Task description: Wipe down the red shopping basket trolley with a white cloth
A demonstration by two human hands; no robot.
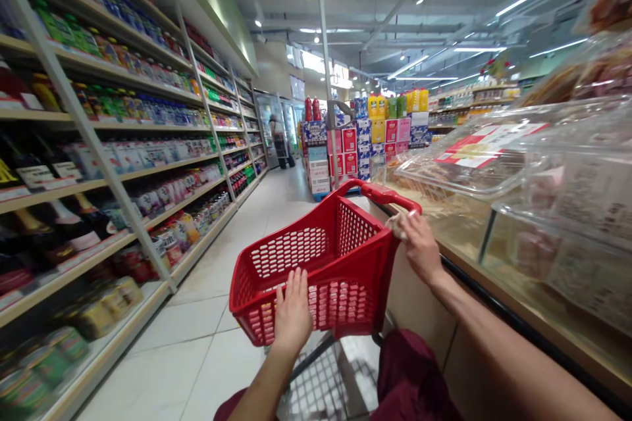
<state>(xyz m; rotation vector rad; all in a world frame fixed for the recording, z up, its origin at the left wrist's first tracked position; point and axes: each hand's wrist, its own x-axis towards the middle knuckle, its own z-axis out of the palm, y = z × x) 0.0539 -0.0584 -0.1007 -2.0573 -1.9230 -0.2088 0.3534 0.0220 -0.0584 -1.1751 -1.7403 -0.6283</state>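
Note:
A red plastic shopping cart (365, 276) with a perforated basket stands right in front of me, its handle at the far right corner. My left hand (295, 309) rests on the near side of the basket with its fingers straight and flat against the rim. At the handle end, my right hand (419, 247) presses a crumpled light cloth (396, 226) against the corner below the grip, fingers closed around it. Part of the cloth is hidden by the fingers. A grey pole (326, 66) carrying a cream flag with a bear rises behind the cart.
Drink shelves (148, 118) run along the left of the aisle. A display counter (474, 263) with clear plastic food boxes (474, 151) stands close on the right. Stacked drink cartons (348, 151) are ahead. A person (277, 138) stands farther down the tiled floor (197, 322).

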